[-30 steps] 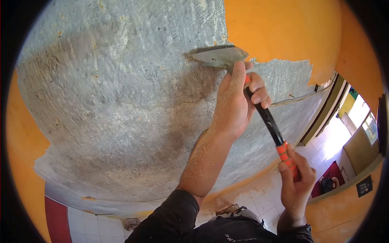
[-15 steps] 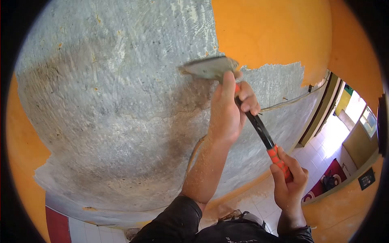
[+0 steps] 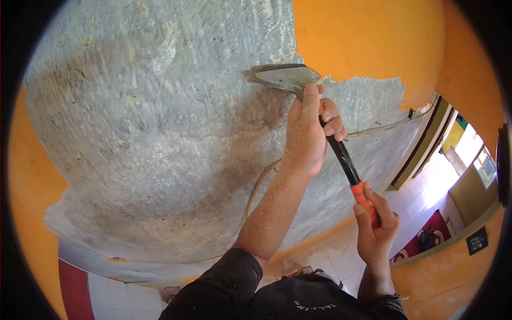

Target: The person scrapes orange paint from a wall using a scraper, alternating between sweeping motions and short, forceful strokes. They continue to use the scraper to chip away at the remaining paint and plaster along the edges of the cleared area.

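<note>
A long-handled scraper [image 3: 345, 160] slants across the view, its wide metal blade [image 3: 288, 77] at the grey, bared wall [image 3: 160, 117]. The blade lies just below and left of the ragged edge of the orange paint [image 3: 368, 40]. My left hand [image 3: 312, 130] is wrapped round the handle close under the head, thumb pointing up along it. Lower down, my right hand [image 3: 378, 229] is closed on the orange-and-black grip at the handle's end. Pale dust and flecks cling to my left forearm.
A cable [image 3: 389, 127] runs along the wall to the right, and a loose brown loop [image 3: 256, 186] hangs behind my left forearm. Below are pale floor tiles [image 3: 341, 264]. A bright doorway [image 3: 437, 170] opens at the right, with a dark red mat [image 3: 440, 226] nearby.
The scraper's head and my left hand appear slightly higher and further right; the view itself has shifted a little too. Both hands keep their hold.
</note>
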`<state>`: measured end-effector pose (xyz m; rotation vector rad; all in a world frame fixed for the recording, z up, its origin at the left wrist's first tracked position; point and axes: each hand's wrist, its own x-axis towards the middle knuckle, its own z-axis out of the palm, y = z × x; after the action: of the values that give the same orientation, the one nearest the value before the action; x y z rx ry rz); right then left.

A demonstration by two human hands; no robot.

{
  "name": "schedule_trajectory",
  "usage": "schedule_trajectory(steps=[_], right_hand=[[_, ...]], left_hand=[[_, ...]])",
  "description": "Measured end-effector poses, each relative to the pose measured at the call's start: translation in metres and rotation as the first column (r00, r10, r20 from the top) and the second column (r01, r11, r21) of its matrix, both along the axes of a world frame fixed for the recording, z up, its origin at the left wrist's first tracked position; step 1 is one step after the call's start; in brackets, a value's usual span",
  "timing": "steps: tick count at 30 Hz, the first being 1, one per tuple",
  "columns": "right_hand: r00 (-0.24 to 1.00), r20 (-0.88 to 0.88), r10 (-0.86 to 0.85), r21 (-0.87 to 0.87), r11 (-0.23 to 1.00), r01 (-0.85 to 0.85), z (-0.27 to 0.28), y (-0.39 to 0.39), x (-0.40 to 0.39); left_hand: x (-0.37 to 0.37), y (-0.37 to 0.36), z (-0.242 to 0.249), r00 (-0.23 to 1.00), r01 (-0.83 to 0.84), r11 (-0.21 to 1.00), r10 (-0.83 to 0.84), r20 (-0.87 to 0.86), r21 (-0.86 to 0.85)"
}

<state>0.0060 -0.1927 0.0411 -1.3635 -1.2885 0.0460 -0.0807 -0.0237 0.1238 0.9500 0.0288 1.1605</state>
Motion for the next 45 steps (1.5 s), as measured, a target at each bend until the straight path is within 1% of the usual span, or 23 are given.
schedule_trajectory(steps=[2,5,7,9,11,14,16,18,19,24,26,28,32,34,36,38,41,43,45], right_hand=[[1.000,0.011,-0.014,0.043,0.999,0.013,-0.007,0.005,-0.002],[1.000,-0.017,-0.021,0.026,0.999,0.021,-0.006,0.012,0.000],[1.000,-0.025,-0.010,0.082,0.997,0.012,-0.004,0.014,-0.001],[1.000,-0.025,-0.007,0.048,0.999,0.008,-0.002,0.009,-0.002],[1.000,-0.023,-0.016,0.038,0.999,0.017,0.001,0.008,-0.001],[1.000,0.011,-0.019,0.062,0.998,0.018,0.008,0.008,0.006],[1.000,-0.022,0.010,0.053,0.999,-0.009,0.014,0.004,0.011],[1.000,-0.010,0.009,0.030,1.000,-0.008,0.008,0.001,0.010],[1.000,-0.003,-0.001,0.032,0.999,0.001,0.006,0.000,0.010],[1.000,-0.002,-0.012,0.017,1.000,0.012,0.016,0.002,0.019],[1.000,-0.017,-0.003,0.011,1.000,0.003,0.011,0.000,0.020],[0.999,0.053,0.004,0.059,0.998,-0.007,-0.002,0.005,0.022],[0.998,0.058,0.005,0.054,0.999,-0.008,0.000,0.010,0.022],[0.999,0.002,0.035,0.072,0.997,-0.035,0.007,0.012,0.019],[0.999,0.001,0.037,0.043,0.998,-0.037,0.015,0.005,0.019],[0.999,-0.008,0.033,0.027,0.999,-0.032,0.014,0.002,0.019],[0.998,-0.008,0.054,0.034,0.998,-0.054,0.012,0.007,0.026],[0.997,0.021,0.080,0.086,0.993,-0.081,0.012,0.011,0.034],[0.995,0.020,0.100,0.090,0.991,-0.101,0.015,0.012,0.041]], left_hand=[[0.001,0.004,-0.003,1.000,0.004,1.000,-0.004,-0.024,0.022],[0.002,0.008,0.005,1.000,-0.003,0.998,0.003,-0.003,0.066],[0.001,0.007,0.007,1.000,-0.012,0.998,0.011,0.003,0.063],[-0.001,0.005,0.005,1.000,-0.022,0.997,0.022,0.006,0.071],[0.000,0.004,0.001,1.000,-0.001,0.999,0.001,0.002,0.037],[0.002,0.005,0.011,1.000,-0.003,0.999,0.003,0.000,0.048],[0.006,0.004,0.010,1.000,-0.010,0.999,0.009,0.025,0.045],[0.007,0.001,0.003,0.998,-0.023,0.999,0.021,0.051,0.035],[0.008,0.001,-0.001,0.999,-0.015,1.000,0.014,0.033,0.014],[0.013,0.001,0.006,0.999,0.000,1.000,0.001,0.032,-0.015],[0.013,0.003,0.001,0.998,0.006,1.000,-0.006,0.070,0.005],[0.013,0.001,-0.009,0.998,0.003,1.000,-0.002,0.058,-0.008],[0.010,0.004,-0.003,0.998,0.015,1.000,-0.017,0.066,0.018],[0.009,0.005,0.007,0.998,-0.003,1.000,0.001,0.063,0.028],[0.007,0.002,0.007,0.998,-0.024,0.999,0.021,0.055,0.038],[0.009,-0.001,0.004,0.998,0.006,1.000,-0.004,0.059,-0.026],[0.012,0.000,0.010,0.998,-0.031,0.999,0.032,0.046,-0.009],[0.017,-0.001,0.013,0.997,-0.063,0.998,0.063,0.043,-0.003],[0.021,-0.002,0.013,0.994,-0.086,0.996,0.086,0.075,-0.003]])
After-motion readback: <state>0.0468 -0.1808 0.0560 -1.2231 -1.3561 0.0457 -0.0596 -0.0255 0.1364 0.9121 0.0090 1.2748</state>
